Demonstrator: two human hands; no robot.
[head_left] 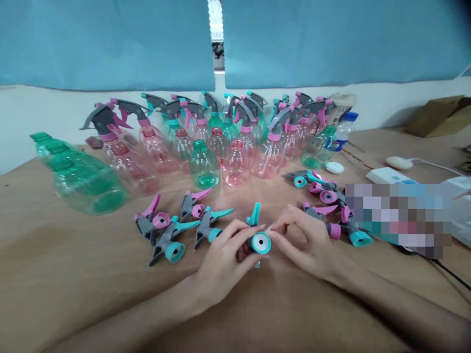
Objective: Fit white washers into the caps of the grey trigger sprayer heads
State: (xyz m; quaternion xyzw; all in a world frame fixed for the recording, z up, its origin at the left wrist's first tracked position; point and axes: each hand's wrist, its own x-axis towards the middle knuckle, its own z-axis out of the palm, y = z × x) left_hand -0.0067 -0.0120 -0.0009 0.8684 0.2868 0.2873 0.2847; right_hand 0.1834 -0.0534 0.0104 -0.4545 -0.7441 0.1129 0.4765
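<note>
My left hand (226, 255) is closed around a grey trigger sprayer head (253, 215) with a teal trigger. Its teal collar faces me, showing a white disc with a dark hole in the middle. Just right of the collar, my right hand (309, 241) has its thumb and forefinger pinched together. A tiny pale thing may be between those fingertips, too small to name. Left of my left hand lie several loose sprayer heads (172, 251), teal and pink. More loose sprayer heads (327, 197) lie beyond my right hand.
Behind, several pink and green spray bottles stand, some with heads, some open, like this green bottle (204, 169). Green bottles (91, 189) sit at left. A blue-capped bottle (346, 130), white power strip (392, 175), cables and cardboard box (437, 117) are at right.
</note>
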